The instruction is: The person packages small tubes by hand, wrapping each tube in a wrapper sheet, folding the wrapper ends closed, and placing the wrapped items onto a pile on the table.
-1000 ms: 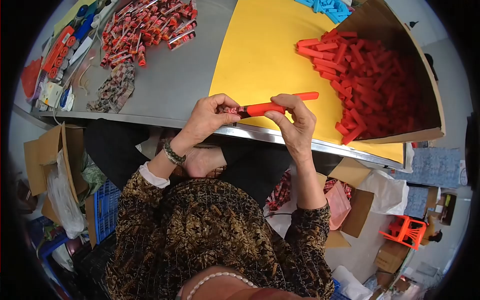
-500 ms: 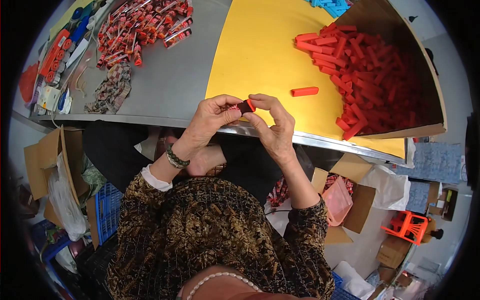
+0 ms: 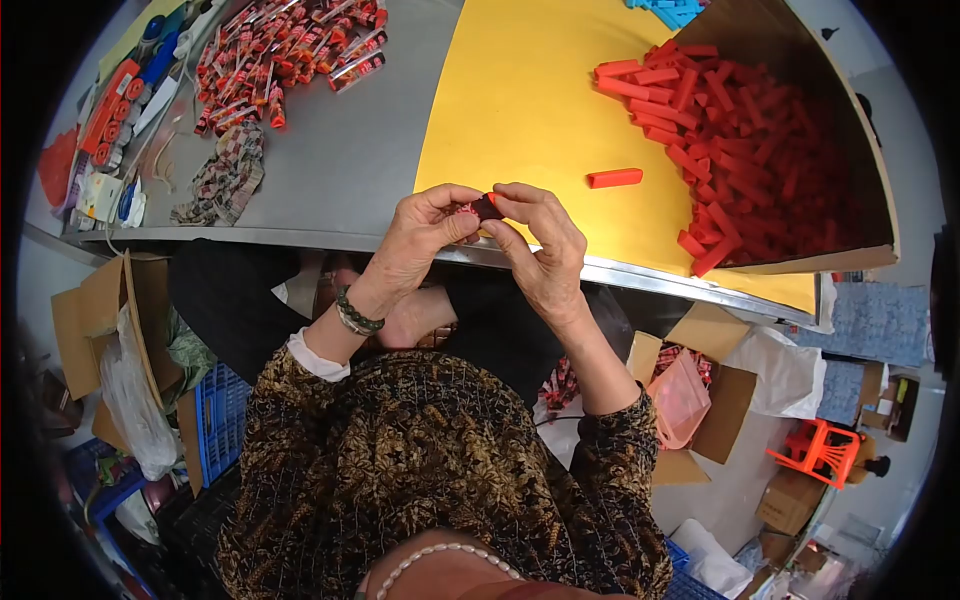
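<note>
Over the front edge of the table, my left hand [image 3: 428, 232] pinches a small dark-and-red piece [image 3: 486, 207] between thumb and fingers. My right hand [image 3: 542, 238] is closed on the other end of the same piece, with its thumb below and fingertips above. Fingers cover much of the piece, so its exact kind does not show. To the right of my hands, a single red plastic stick [image 3: 615, 178] lies on the yellow sheet [image 3: 510, 110]. A heap of similar red sticks [image 3: 740, 160] spills out of a cardboard box [image 3: 835, 90].
Red-labelled clear tubes [image 3: 285, 60] are piled at the back left, near a crumpled checked cloth [image 3: 225, 175]. Blue pieces [image 3: 668, 12] lie at the far edge. Below the table stand an open carton [image 3: 725, 415] on the right and a blue crate [image 3: 220, 420] on the left.
Both hands remain on the dark-and-red piece. The right fingers have shifted slightly left over its red end, covering more of it. The view has shifted a little.
</note>
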{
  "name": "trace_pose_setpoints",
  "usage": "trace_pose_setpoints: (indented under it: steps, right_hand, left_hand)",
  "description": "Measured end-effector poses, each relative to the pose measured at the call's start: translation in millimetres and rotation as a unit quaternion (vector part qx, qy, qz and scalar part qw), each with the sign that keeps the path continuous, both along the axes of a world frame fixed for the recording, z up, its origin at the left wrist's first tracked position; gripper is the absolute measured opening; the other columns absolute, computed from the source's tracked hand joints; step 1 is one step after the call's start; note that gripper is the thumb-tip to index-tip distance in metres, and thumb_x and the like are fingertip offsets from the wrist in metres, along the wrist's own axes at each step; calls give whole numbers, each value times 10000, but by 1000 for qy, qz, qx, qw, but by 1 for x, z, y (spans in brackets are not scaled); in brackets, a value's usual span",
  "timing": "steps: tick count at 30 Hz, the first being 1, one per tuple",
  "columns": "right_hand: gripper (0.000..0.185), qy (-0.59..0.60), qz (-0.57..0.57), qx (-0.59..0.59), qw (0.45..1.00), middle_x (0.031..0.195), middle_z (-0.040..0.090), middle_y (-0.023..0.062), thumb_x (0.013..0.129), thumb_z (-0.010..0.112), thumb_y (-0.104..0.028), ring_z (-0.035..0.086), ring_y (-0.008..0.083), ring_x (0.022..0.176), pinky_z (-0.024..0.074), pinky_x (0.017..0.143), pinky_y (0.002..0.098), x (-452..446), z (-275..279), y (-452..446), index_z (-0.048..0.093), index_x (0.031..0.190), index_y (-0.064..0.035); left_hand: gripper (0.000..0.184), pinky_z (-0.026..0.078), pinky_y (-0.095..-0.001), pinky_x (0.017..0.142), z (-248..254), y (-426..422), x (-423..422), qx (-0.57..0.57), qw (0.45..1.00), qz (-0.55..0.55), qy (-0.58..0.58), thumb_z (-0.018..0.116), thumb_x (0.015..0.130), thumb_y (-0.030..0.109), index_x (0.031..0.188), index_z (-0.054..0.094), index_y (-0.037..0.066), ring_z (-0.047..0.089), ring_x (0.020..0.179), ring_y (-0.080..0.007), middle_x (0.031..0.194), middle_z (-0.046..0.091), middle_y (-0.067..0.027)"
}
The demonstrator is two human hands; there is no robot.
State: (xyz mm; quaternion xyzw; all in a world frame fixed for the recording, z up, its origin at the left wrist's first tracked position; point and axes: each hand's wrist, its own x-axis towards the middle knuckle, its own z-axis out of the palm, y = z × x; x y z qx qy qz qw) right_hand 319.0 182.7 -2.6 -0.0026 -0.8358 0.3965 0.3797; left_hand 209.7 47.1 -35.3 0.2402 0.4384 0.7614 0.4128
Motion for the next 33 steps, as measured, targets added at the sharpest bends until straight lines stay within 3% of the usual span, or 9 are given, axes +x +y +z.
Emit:
trace_pose_setpoints:
  steps: [5, 8, 14, 17, 24, 27, 30, 32, 33]
  right_hand:
    - [290, -3, 1, -27, 1000, 1043, 648, 145, 741, 760, -22, 637, 282, 953, 518, 817, 344, -2, 6, 1, 650, 1009, -23]
    - [308, -36, -8, -107, 994, 1054, 649, 145, 744, 760, -26, 640, 280, 960, 513, 826, 342, 2, 8, 1, 648, 1032, -24]
    - [257, -24, -5, -19, 1000, 1018, 657, 151, 743, 759, -13, 648, 274, 942, 514, 817, 335, -2, 1, 0, 676, 986, -8]
    - [189, -33, -13, -53, 998, 993, 662, 155, 758, 743, 14, 661, 261, 912, 523, 798, 328, -5, 5, -4, 688, 938, 11]
    - [236, -21, 5, -38, 999, 998, 664, 151, 784, 720, 15, 661, 247, 900, 524, 788, 315, -17, -3, -6, 664, 1012, 6]
    - [236, -69, -5, -107, 992, 1005, 662, 147, 793, 711, 12, 659, 246, 886, 523, 788, 318, -14, 5, -11, 657, 1023, 7]
    - [198, -77, -14, -76, 994, 1007, 664, 139, 807, 685, 25, 658, 232, 879, 519, 795, 315, -7, 0, 2, 650, 1001, 14]
    - [176, -78, -12, -59, 995, 1000, 667, 140, 810, 676, 32, 659, 230, 881, 517, 797, 313, -6, -6, 7, 650, 983, 18]
    - [165, -79, -11, -57, 995, 995, 668, 141, 811, 673, 35, 660, 231, 883, 516, 798, 311, -4, -9, 9, 650, 974, 19]
  left_hand:
    - [220, 522, -235, 755, -2, -1, -2, 18, 999, 12, -32, 640, 904, 73, 1115, 627, 9, 606, 817, -90, 944, 646, -23]
    - [236, 531, -245, 758, -3, -2, -4, 18, 999, 18, -35, 653, 898, 91, 1118, 623, 11, 624, 812, -100, 955, 652, -32]
    - [204, 520, -225, 721, 2, 1, 1, -30, 999, 29, -19, 624, 903, 55, 1099, 637, 3, 612, 775, -82, 920, 656, -22]
    - [178, 501, -200, 694, 12, 1, 2, -39, 998, 42, -7, 611, 904, 42, 1072, 655, 0, 591, 750, -62, 874, 656, -5]
    - [208, 486, -217, 690, 12, -5, -5, -40, 998, 50, -9, 598, 912, 61, 1106, 641, -3, 585, 749, -66, 878, 644, -9]
    - [222, 473, -198, 686, 30, -18, -26, -114, 991, 46, 48, 618, 909, 94, 1110, 644, 2, 576, 764, -53, 876, 646, 0]
    - [217, 459, -204, 688, 10, -28, -88, -146, 949, 183, 210, 638, 895, 129, 1086, 662, 28, 559, 753, -53, 837, 650, 7]
    - [220, 505, -279, 716, 28, -43, -150, -264, 824, 266, 424, 663, 866, 174, 1042, 676, 44, 632, 803, -136, 890, 689, -65]
    - [254, 511, -354, 714, 38, -47, -183, -281, 769, 329, 471, 681, 835, 251, 1025, 689, 82, 653, 770, -215, 901, 693, -101]
